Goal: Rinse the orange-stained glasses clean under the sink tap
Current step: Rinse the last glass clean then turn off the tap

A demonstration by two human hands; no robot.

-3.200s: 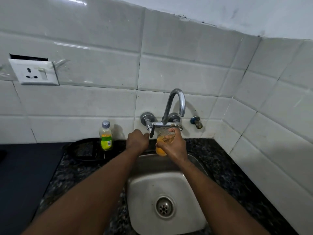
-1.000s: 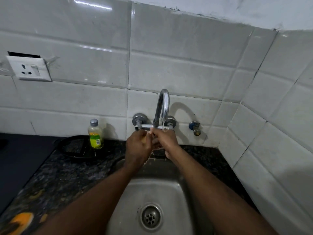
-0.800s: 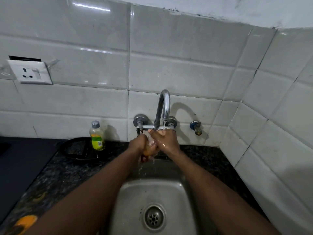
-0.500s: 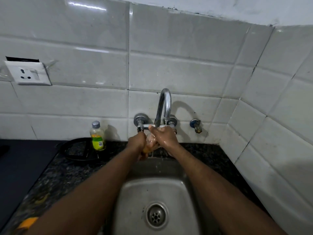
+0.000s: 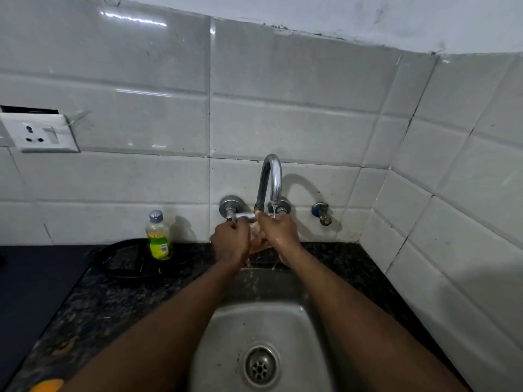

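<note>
Head view: glass (image 5: 256, 238) at 12 o'clock end of sink (image 5: 271, 321), largely hidden between hands. Left hand (image 5: 230, 240) and right hand (image 5: 280, 232) both curled round it. Stream from tap (image 5: 273, 176) lands on right hand. Advise shifting glass mouth toward 3 o'clock into stream; grip firmly, as wet glass likely slippery.

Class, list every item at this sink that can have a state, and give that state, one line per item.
tap, running, thin stream falling onto the right hand
glass, held under the tap between both hands, mostly hidden
left hand, gripping the glass
right hand, gripping the glass, wet
sink, wet, drain uncovered
bottle, upright, capped
wall socket, nothing plugged in
</note>
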